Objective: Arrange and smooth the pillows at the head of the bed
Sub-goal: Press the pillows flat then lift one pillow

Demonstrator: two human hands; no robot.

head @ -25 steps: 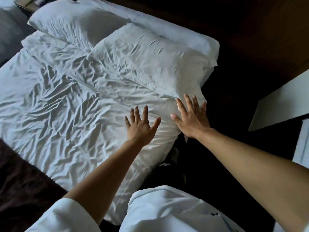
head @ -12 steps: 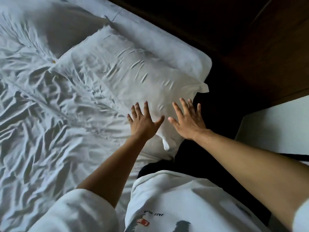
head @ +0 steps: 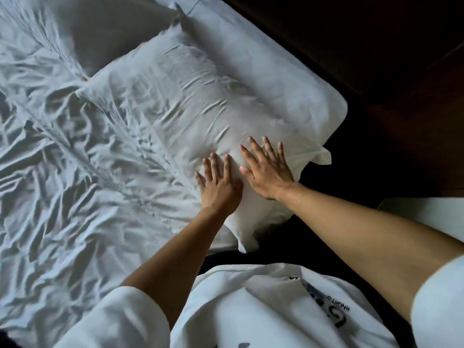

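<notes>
Now both pressing flat, fingers straight and spread, holding nothing: left hand and right hand side by side on near end of creased white fabric pillow, atop wrinkled white bed sheet.

Views: one only, the head camera; no second view shares the scene.
Position: worn on the person's head, above the bedside at the pillow end.
Facing: forward and steeply down, across the person's white shirt and both forearms.
Nearness: close; left hand and right hand lie near frame centre.
Coverage: wide-angle; wrinkled sheet left, dark floor right.
</notes>
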